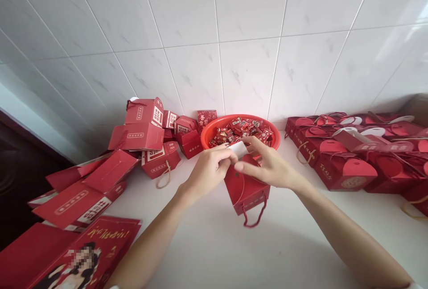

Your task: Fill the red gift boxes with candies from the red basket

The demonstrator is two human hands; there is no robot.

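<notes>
A small red gift box (249, 188) with a dark red cord handle stands on the white tabletop, between both my hands. My left hand (212, 164) has its fingers curled at the box's upper left edge, closed on the top flap. From the other side, my right hand (269, 164) takes hold of the top, its thumb laid across the red flap and its fingers at a raised flap with a white inner side (238, 148). Just behind the hands sits a red plastic basin (209, 130) filled with red-wrapped candies (240, 124).
Red boxes (142, 135) lie piled on the left, near flat red cartons (70, 204) and a printed red bag (110, 235). Several closed red gift boxes (344, 168) stand in rows on the right. A white tiled wall (249, 70) rises behind the tabletop (214, 244).
</notes>
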